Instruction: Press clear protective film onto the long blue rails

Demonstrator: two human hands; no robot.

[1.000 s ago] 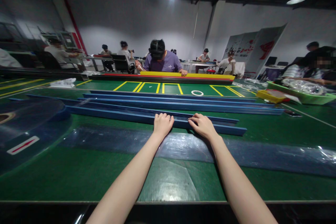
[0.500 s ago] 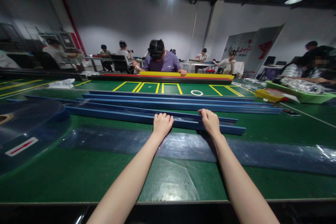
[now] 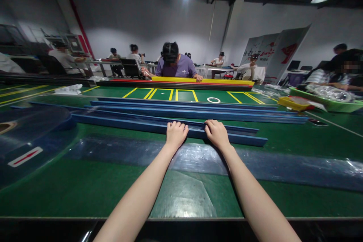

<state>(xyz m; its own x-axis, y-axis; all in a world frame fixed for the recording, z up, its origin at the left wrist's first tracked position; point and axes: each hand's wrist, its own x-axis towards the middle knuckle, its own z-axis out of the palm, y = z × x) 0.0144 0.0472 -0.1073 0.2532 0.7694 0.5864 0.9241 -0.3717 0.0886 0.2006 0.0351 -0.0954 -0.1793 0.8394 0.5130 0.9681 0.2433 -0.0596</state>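
My left hand point(image 3: 176, 134) and my right hand point(image 3: 217, 133) rest side by side on the nearest long blue strip point(image 3: 119, 124), fingers curled over its far edge and gripping it. The strip lies across the green table point(image 3: 85, 185), running left to right. A clear plastic sleeve point(image 3: 198, 157) lies flat on the table just under my wrists. More long blue strips point(image 3: 198, 113) lie parallel behind the one I hold.
A person in a purple shirt point(image 3: 176, 66) works at yellow and red strips point(image 3: 202, 81) across the table. A roll of tape point(image 3: 213, 100), a yellow tray point(image 3: 293, 103) and a green tray point(image 3: 331, 104) sit far right. A dark blue mat point(image 3: 31, 128) covers the left.
My right hand slid right along the blue strip half a second ago and has now come back left, close to my left hand. The left hand stayed put.
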